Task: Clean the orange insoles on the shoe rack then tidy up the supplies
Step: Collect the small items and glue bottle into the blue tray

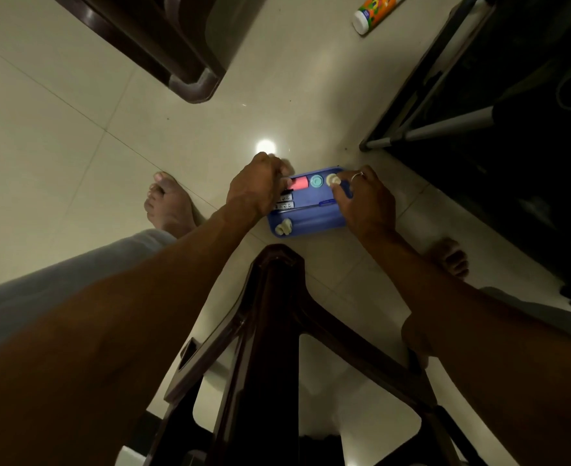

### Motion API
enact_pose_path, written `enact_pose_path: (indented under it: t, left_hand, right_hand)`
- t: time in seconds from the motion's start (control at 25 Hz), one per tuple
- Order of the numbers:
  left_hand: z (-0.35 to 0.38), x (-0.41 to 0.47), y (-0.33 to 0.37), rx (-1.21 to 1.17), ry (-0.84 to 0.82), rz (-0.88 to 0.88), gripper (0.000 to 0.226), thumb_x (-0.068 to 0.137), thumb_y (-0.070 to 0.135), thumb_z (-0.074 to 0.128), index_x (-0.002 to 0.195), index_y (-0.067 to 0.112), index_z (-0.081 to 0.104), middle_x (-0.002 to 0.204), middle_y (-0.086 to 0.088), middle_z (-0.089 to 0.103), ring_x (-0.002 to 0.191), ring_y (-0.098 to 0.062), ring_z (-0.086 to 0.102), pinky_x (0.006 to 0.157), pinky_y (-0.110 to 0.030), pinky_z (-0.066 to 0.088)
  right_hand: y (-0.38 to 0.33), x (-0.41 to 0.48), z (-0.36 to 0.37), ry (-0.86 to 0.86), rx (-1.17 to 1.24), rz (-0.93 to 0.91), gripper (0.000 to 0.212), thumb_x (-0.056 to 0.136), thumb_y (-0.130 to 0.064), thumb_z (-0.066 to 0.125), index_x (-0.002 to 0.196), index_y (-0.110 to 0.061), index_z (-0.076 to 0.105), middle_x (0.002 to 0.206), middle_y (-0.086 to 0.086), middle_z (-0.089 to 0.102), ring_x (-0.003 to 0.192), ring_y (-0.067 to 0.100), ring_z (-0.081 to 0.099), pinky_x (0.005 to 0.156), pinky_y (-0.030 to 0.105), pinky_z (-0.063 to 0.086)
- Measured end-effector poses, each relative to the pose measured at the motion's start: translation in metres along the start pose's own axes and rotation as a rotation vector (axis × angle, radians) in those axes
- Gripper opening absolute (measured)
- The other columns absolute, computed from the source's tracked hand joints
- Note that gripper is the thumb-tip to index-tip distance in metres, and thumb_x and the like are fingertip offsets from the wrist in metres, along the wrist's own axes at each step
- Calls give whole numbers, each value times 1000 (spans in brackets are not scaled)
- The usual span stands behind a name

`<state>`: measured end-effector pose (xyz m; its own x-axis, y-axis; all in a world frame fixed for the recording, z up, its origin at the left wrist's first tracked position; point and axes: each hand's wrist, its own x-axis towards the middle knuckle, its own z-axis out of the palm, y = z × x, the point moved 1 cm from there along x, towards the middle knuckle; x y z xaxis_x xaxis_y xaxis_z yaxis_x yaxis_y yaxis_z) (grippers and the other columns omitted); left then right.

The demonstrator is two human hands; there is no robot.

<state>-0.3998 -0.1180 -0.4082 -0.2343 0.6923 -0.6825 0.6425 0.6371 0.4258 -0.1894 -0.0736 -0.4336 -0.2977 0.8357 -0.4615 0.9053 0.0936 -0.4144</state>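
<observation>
Landmark: shallow blue plastic tray holding the supplies, lying on the pale tiled floor just beyond the front of a dark brown plastic stool.
Tray contents: a pink cylinder, a teal round cap and a white round cap in a row along the tray's far side; black-and-white labelled pieces at its left end; a small white piece in its near left corner.
Left hand: over the tray's left end, fingers curled under and touching the pink cylinder; whether they grip anything cannot be told.
Right hand: at the tray's right end, thumb and forefinger pinching the white round cap; a ring on one finger.
Right of tray: a dark rack with grey metal tubes, close by.
Far beyond tray: a white-capped bottle with an orange label, lying on its side on the floor.
</observation>
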Motion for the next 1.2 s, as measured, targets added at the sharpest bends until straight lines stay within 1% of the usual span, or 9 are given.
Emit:
enact_pose_path:
  t: [0.08, 0.2, 0.36, 0.48, 0.64, 0.76, 0.92, 1.04, 1.2]
  left_hand:
    - [0, 2, 2, 20, 4, 15, 14, 95, 30, 62, 101, 19, 66, 97, 7, 48, 89, -12, 49, 76, -26, 38]
    - [-1, 5, 5, 0, 23, 22, 10, 95, 26, 62, 97, 18, 67, 83, 13, 45, 87, -9, 48, 75, -24, 34]
    - [1, 8, 9, -25, 36, 36, 9, 95, 20, 62, 97, 15, 69, 80, 20, 42, 86, -6, 46, 75, -19, 31]
    - [2, 9, 7, -28, 44, 37, 9, 94, 23, 63, 98, 17, 69, 83, 15, 46, 87, -8, 48, 76, -21, 33]
    - [3, 12, 5, -35, 39, 29, 10, 94, 25, 63, 98, 18, 69, 85, 13, 47, 88, -8, 49, 76, -21, 34]
    - [-1, 13, 9, -50, 39, 28, 11, 96, 24, 62, 100, 15, 66, 88, 10, 48, 86, -9, 49, 70, -20, 35]
    - [-12, 31, 23, 16, 77, 75, 23, 97, 35, 57, 106, 16, 66, 102, 1, 59, 93, -17, 57, 80, -29, 44]
    - [-21, 64, 38, 88, 131, 129, 30, 96, 43, 54, 107, 19, 68, 109, -7, 63, 96, -24, 61, 83, -35, 50]
    - [-40, 120, 87, 107, 239, 200, 29, 95, 44, 51, 101, 20, 67, 106, -5, 63, 92, -22, 61, 75, -31, 47]
  right_hand:
    - [0, 5, 3, -20, -28, -2, 34, 99, -44, 54, 112, -16, 67, 114, 6, 64, 97, 24, 65, 75, 33, 54]
    - [-3, 10, 3, -13, -38, -30, 32, 99, -41, 55, 113, -15, 68, 114, 8, 66, 99, 26, 65, 76, 29, 46]
    - [-4, 13, 3, -19, -70, -39, 32, 100, -39, 54, 116, -16, 67, 116, 9, 66, 102, 26, 64, 77, 27, 42]
    - [-4, 14, 3, -22, -73, -15, 33, 100, -41, 54, 116, -15, 67, 115, 8, 66, 101, 25, 65, 79, 32, 49]
    - [-7, 12, -1, 5, -37, -34, 29, 99, -40, 55, 111, -17, 68, 111, 5, 67, 97, 21, 66, 74, 26, 47]
    - [-14, 15, -5, 8, 14, -30, 25, 97, -40, 58, 106, -19, 68, 108, 4, 68, 96, 22, 66, 75, 29, 51]
    - [-23, 26, -13, 38, 46, -17, 28, 96, -47, 54, 100, -24, 70, 105, 0, 69, 94, 20, 66, 76, 29, 52]
    - [-28, 37, -15, 57, 61, -4, 34, 97, -49, 48, 92, -24, 70, 101, 0, 70, 89, 21, 65, 73, 28, 48]
    - [-29, 46, -17, 100, 124, -34, 32, 97, -43, 50, 84, -21, 69, 91, -1, 68, 81, 19, 62, 68, 24, 33]
